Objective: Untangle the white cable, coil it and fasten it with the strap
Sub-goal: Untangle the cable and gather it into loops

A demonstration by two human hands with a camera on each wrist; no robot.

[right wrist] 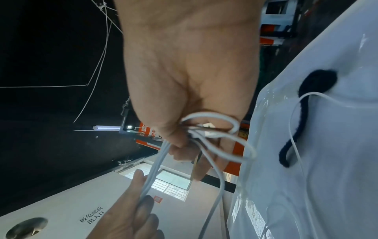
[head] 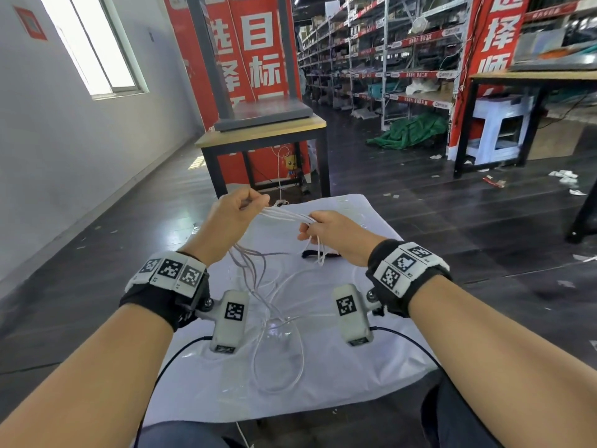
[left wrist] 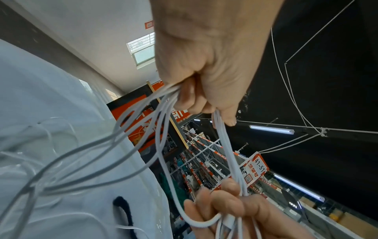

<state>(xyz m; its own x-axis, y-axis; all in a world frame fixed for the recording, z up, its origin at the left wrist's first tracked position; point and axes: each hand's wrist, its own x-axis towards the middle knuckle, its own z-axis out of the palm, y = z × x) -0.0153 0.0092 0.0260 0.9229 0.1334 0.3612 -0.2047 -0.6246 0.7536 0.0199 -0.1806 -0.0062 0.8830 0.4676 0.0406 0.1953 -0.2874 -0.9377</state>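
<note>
The white cable (head: 284, 215) ends vanish inside both fists; the black strap (head: 318, 253) lies partly behind the right hand (head: 336, 234)

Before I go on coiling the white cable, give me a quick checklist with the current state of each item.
1. Left hand grips the bundled strands of the white cable: ok.
2. Right hand holds the other end of the bundle: ok.
3. Bundle taut between the hands: ok.
4. All cable gathered: not ok, loose loops hang down onto the white cloth.
5. Loose loops free of tangles: cannot tell, several strands cross near the wrist cameras.
6. Black strap within reach: ok, it lies on the cloth below the right hand, with one strand running across it.
</note>
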